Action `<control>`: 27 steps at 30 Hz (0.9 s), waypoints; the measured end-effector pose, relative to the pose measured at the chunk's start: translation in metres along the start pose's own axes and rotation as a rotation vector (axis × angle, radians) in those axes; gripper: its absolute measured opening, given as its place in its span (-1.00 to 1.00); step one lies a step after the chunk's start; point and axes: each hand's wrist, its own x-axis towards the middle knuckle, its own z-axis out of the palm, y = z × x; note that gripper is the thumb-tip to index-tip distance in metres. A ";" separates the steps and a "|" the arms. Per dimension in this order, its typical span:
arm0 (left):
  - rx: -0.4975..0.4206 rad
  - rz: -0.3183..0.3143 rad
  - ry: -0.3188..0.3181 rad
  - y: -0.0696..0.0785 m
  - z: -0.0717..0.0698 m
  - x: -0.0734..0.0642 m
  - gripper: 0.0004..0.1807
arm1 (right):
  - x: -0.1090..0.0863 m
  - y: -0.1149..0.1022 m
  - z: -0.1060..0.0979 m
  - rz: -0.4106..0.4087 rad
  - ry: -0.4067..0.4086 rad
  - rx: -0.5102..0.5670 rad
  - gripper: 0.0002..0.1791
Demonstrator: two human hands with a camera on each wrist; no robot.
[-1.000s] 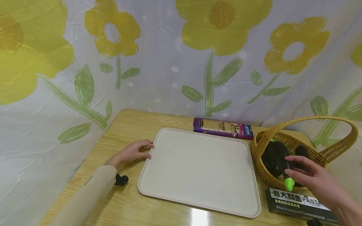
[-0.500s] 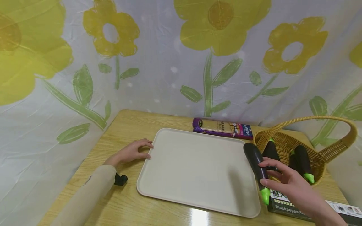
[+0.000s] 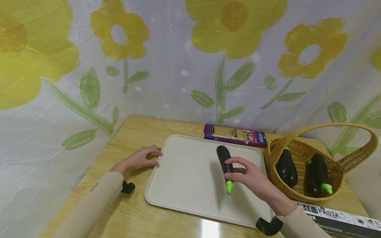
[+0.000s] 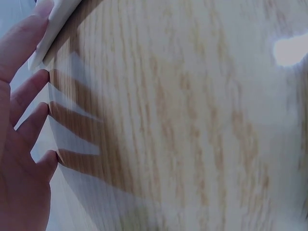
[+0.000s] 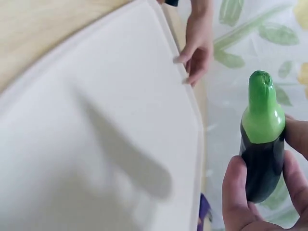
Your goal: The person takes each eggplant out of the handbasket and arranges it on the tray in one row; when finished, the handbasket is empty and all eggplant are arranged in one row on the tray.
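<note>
In the head view, the right hand (image 3: pixel 251 177) pinches the eggplant (image 3: pixel 224 158) above the tray (image 3: pixel 184 178), long axis running away from the person, green end nearer; the left hand (image 3: pixel 141 160), well apart, touches the tray's left edge. The left wrist view shows its fingers extended over the tabletop (image 4: pixel 168 120). In the right wrist view, fingers flank the eggplant, clear of the tray.

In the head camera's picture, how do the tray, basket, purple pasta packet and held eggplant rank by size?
Largest to smallest:
1. Tray
2. Basket
3. Purple pasta packet
4. Held eggplant
</note>
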 end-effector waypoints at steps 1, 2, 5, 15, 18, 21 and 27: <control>0.005 0.004 0.000 0.000 0.000 0.000 -0.49 | 0.009 0.002 0.005 -0.006 -0.002 0.006 -0.51; 0.000 0.001 0.000 0.000 0.000 0.000 -0.49 | 0.017 0.003 0.011 -0.013 0.000 0.011 -0.52; -0.004 0.018 0.004 0.001 -0.001 0.000 -0.49 | 0.041 0.006 0.030 -0.011 0.005 0.003 -0.59; 0.003 0.026 0.015 0.001 -0.002 0.000 -0.50 | 0.100 0.008 0.088 -0.084 -0.011 -0.090 -0.66; 0.006 0.025 0.012 0.000 -0.002 0.001 -0.50 | 0.111 0.007 0.100 -0.115 -0.019 -0.115 -0.64; 0.008 0.021 0.009 -0.001 -0.001 0.002 -0.50 | 0.119 0.005 0.110 -0.137 -0.025 -0.125 -0.63; 0.007 0.011 0.007 -0.002 0.000 0.004 -0.52 | 0.128 0.000 0.126 -0.132 -0.007 -0.172 -0.66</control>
